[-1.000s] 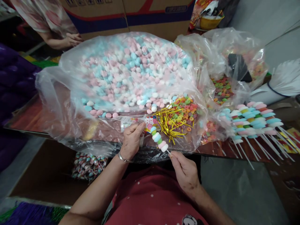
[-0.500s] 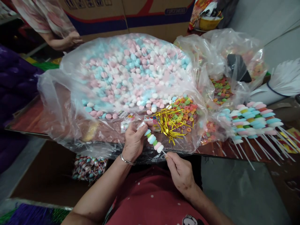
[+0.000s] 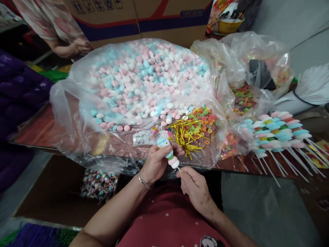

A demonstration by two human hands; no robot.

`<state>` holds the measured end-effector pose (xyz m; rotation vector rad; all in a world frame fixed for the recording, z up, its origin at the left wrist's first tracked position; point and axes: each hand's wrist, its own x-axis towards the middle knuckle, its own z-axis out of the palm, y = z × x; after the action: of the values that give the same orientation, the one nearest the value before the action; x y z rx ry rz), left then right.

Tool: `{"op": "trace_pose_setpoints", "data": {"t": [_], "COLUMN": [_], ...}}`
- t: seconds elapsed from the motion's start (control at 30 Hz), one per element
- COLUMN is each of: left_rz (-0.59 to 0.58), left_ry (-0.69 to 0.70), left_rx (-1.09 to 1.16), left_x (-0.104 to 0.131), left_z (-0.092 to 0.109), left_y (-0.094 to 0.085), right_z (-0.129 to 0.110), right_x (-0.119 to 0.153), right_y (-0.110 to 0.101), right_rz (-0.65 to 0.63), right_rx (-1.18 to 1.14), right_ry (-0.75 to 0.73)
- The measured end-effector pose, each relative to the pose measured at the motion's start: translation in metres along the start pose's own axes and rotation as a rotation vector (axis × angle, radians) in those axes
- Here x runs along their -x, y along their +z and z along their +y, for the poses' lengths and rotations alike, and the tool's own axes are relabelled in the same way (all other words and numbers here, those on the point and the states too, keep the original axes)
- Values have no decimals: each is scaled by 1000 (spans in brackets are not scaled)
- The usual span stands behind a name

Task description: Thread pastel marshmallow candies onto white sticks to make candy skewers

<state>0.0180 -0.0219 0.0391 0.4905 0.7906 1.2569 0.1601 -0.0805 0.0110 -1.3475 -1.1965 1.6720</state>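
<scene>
A candy skewer [image 3: 173, 161] of pastel marshmallows and green pieces on a white stick is held slantwise between my hands at the table's front edge. My left hand [image 3: 155, 161] is closed around its upper part, and the fingers hide some of the candies. Clear film with small printed spots seems to cover the top. Lower down, my right hand [image 3: 194, 183] pinches the stick. Printed plastic sleeves [image 3: 145, 138] lie flat just beyond my left hand. Gold twist ties [image 3: 186, 139] are piled to the right, beside loose gummy rings [image 3: 203, 125].
A big clear bag of marshmallows [image 3: 151, 79] fills the table's middle. Finished-looking skewers [image 3: 280, 132] are stacked at right, near a bundle of white sticks [image 3: 315, 85]. An open carton [image 3: 48, 188] with wrapped sweets stands lower left. Another person's hand [image 3: 81, 46] shows behind the bag.
My left hand has moved right and down along the skewer, covering more of its middle. Its top now shows above my fingers. My right hand stays on the stick, shifted slightly left.
</scene>
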Motion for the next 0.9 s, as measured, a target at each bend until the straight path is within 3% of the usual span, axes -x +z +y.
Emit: {"op": "trace_pose_setpoints", "data": {"t": [0.23, 0.43, 0.53, 0.67, 0.77, 0.9], "left_rz": [-108, -178, -120, 53, 125, 122], "left_ry": [64, -61, 25, 238, 233, 168], "left_rx": [-99, -109, -38, 17, 62, 130], "left_x": [6, 8, 2, -9, -15, -19], "left_z": [-5, 5, 19, 35, 38, 28], "left_y": [-1, -10, -13, -12, -7, 3], "right_z": [5, 2, -1, -2, 1, 4], "right_x": [2, 2, 2, 3, 3, 3], "right_y": [1, -7, -9, -8, -5, 4], "right_rz": [72, 115, 97, 29, -38, -105], "right_rx": [47, 185, 238, 175, 25, -260], "right_ry": [-117, -215, -238, -170, -54, 66]}}
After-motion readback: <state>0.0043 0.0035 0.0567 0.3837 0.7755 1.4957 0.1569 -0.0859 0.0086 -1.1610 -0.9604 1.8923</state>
